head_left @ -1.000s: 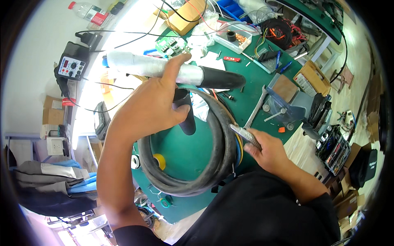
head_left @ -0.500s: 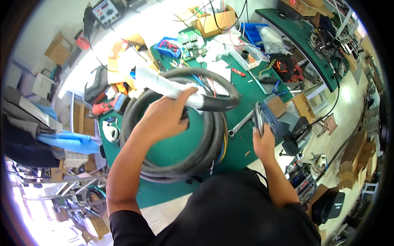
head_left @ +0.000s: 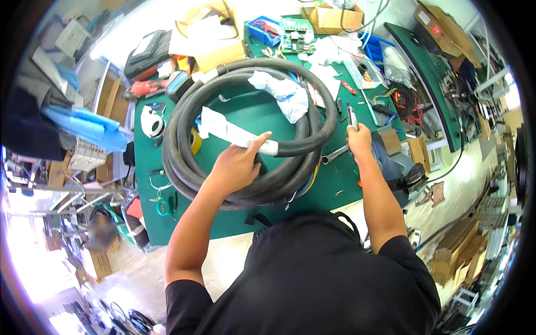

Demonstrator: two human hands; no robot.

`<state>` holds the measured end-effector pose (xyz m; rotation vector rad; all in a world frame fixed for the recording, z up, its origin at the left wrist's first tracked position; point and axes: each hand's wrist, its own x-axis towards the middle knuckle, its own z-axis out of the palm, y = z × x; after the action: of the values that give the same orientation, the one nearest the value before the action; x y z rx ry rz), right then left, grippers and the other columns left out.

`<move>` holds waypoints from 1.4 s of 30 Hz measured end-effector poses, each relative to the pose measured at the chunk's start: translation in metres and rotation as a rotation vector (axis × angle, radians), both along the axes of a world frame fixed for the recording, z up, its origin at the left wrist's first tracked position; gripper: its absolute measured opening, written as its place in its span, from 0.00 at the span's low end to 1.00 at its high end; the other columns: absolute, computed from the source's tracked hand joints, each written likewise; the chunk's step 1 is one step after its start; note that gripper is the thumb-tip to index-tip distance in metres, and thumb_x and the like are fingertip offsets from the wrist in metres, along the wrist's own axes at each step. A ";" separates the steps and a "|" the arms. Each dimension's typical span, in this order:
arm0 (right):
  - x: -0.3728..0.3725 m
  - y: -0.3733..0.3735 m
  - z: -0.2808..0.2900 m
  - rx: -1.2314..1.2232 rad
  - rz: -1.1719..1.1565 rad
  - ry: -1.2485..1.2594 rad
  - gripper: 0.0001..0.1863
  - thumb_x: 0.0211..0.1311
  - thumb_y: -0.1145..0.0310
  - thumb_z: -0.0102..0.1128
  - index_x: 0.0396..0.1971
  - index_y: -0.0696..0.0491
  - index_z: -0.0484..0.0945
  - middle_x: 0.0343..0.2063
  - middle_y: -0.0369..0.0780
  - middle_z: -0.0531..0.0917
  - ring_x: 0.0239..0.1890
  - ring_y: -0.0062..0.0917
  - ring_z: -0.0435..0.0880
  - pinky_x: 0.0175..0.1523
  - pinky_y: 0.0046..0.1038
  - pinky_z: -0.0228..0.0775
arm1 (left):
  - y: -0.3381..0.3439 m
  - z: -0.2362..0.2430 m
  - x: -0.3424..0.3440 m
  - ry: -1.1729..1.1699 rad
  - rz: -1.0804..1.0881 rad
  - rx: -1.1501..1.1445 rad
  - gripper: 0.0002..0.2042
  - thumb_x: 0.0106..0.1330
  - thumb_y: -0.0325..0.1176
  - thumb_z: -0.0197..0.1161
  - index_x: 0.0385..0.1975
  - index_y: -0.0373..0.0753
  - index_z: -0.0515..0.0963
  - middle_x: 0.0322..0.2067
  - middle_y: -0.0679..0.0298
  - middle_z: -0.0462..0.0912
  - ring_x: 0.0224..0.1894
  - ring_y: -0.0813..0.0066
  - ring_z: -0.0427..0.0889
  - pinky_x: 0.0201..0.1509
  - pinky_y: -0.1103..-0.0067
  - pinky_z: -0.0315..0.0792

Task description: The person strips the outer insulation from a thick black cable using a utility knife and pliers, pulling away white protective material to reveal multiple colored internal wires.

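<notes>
A thick black cable (head_left: 178, 151) lies in a large coil on the green table. My left hand (head_left: 234, 167) is closed round one end of it, where white wrapping (head_left: 223, 128) covers the tip; this end is lifted within the coil. Another wrapped white part (head_left: 283, 96) rests across the coil's far right side. To the right of the coil, my right hand (head_left: 360, 140) grips a slim grey utility knife (head_left: 352, 118), held upright and apart from the cable. The fingertips of my left hand are partly hidden under the cable.
A wrench (head_left: 334, 154) lies right of the coil, near a grey toolbox (head_left: 391, 158). Yellow tape (head_left: 195, 141), a white roll (head_left: 151, 121), a green tape measure (head_left: 165, 205) and a red power tool (head_left: 149, 87) are on the left. A circuit board (head_left: 296, 34) and cardboard boxes stand behind.
The wrapped cable end in my left hand has come lower and nearer, off the far wrapped part. My right hand has raised the knife further away from me. The view has shifted.
</notes>
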<state>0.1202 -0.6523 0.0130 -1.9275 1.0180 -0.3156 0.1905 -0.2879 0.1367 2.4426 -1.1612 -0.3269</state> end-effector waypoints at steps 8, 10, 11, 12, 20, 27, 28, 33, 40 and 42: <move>-0.014 0.013 -0.007 0.153 -0.039 -0.164 0.10 0.67 0.66 0.54 0.35 0.58 0.76 0.24 0.35 0.77 0.20 0.17 0.76 0.21 0.23 0.68 | 0.078 0.054 -0.048 -0.062 0.463 -0.298 0.37 0.53 0.21 0.69 0.66 0.39 0.63 0.46 0.50 0.79 0.50 0.55 0.77 0.57 0.68 0.70; -0.015 0.016 -0.013 0.176 -0.060 -0.222 0.11 0.68 0.66 0.54 0.38 0.59 0.76 0.26 0.37 0.78 0.23 0.18 0.77 0.23 0.23 0.69 | 0.117 0.057 -0.055 -0.118 0.603 -0.416 0.33 0.55 0.23 0.68 0.64 0.40 0.66 0.43 0.53 0.79 0.47 0.57 0.78 0.54 0.67 0.71; -0.015 0.019 -0.013 0.189 -0.065 -0.229 0.12 0.68 0.66 0.54 0.39 0.60 0.75 0.28 0.37 0.78 0.24 0.19 0.77 0.24 0.23 0.70 | 0.138 0.062 -0.058 -0.157 0.691 -0.519 0.30 0.59 0.25 0.67 0.63 0.38 0.67 0.43 0.55 0.79 0.48 0.62 0.78 0.54 0.69 0.71; -0.015 0.028 -0.006 0.205 -0.063 -0.230 0.12 0.68 0.66 0.54 0.41 0.61 0.75 0.29 0.38 0.78 0.25 0.19 0.77 0.25 0.23 0.71 | 0.162 0.067 -0.063 -0.201 0.785 -0.618 0.26 0.63 0.28 0.65 0.62 0.37 0.67 0.44 0.58 0.78 0.48 0.66 0.78 0.54 0.70 0.72; -0.027 0.046 0.010 0.244 -0.087 -0.220 0.13 0.68 0.65 0.52 0.39 0.62 0.74 0.30 0.40 0.78 0.27 0.21 0.78 0.28 0.25 0.72 | 0.293 -0.043 -0.106 0.060 1.383 -1.458 0.19 0.74 0.38 0.54 0.56 0.30 0.67 0.49 0.55 0.73 0.49 0.67 0.76 0.53 0.72 0.78; -0.050 0.053 0.018 0.145 -0.094 -0.204 0.13 0.66 0.66 0.53 0.36 0.62 0.75 0.28 0.38 0.78 0.24 0.20 0.76 0.26 0.24 0.70 | 0.249 -0.173 -0.188 0.331 1.726 -1.416 0.22 0.75 0.38 0.52 0.60 0.29 0.59 0.53 0.50 0.68 0.51 0.62 0.75 0.58 0.72 0.76; -0.049 0.057 0.020 0.114 -0.061 -0.172 0.13 0.66 0.65 0.54 0.38 0.61 0.76 0.30 0.38 0.79 0.25 0.19 0.77 0.26 0.23 0.70 | 0.248 -0.184 -0.192 0.346 1.755 -1.386 0.22 0.75 0.39 0.51 0.60 0.28 0.60 0.53 0.50 0.69 0.51 0.63 0.75 0.58 0.72 0.75; -0.037 0.113 0.061 0.086 0.079 -0.263 0.16 0.71 0.63 0.51 0.49 0.59 0.73 0.32 0.38 0.80 0.27 0.19 0.78 0.29 0.22 0.73 | 0.264 -0.216 -0.190 0.277 1.891 -0.778 0.23 0.75 0.45 0.51 0.58 0.30 0.67 0.54 0.50 0.69 0.52 0.62 0.75 0.57 0.71 0.70; -0.014 0.193 0.083 0.629 0.248 -0.282 0.14 0.71 0.59 0.55 0.40 0.57 0.74 0.26 0.37 0.78 0.19 0.17 0.76 0.21 0.24 0.73 | 0.249 -0.198 -0.167 0.287 1.854 -0.577 0.23 0.73 0.46 0.53 0.57 0.33 0.70 0.54 0.52 0.65 0.51 0.62 0.72 0.54 0.69 0.69; -0.014 0.208 0.081 0.659 0.300 -0.289 0.14 0.71 0.65 0.52 0.50 0.58 0.71 0.33 0.40 0.79 0.24 0.18 0.77 0.26 0.26 0.75 | 0.251 -0.197 -0.169 0.287 1.842 -0.486 0.23 0.73 0.46 0.53 0.57 0.32 0.70 0.55 0.52 0.64 0.51 0.62 0.71 0.54 0.68 0.70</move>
<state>0.1066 -0.4440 0.0944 -1.3542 0.5356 -0.0646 0.0211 -0.0370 -0.0600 1.9119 1.1195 0.1851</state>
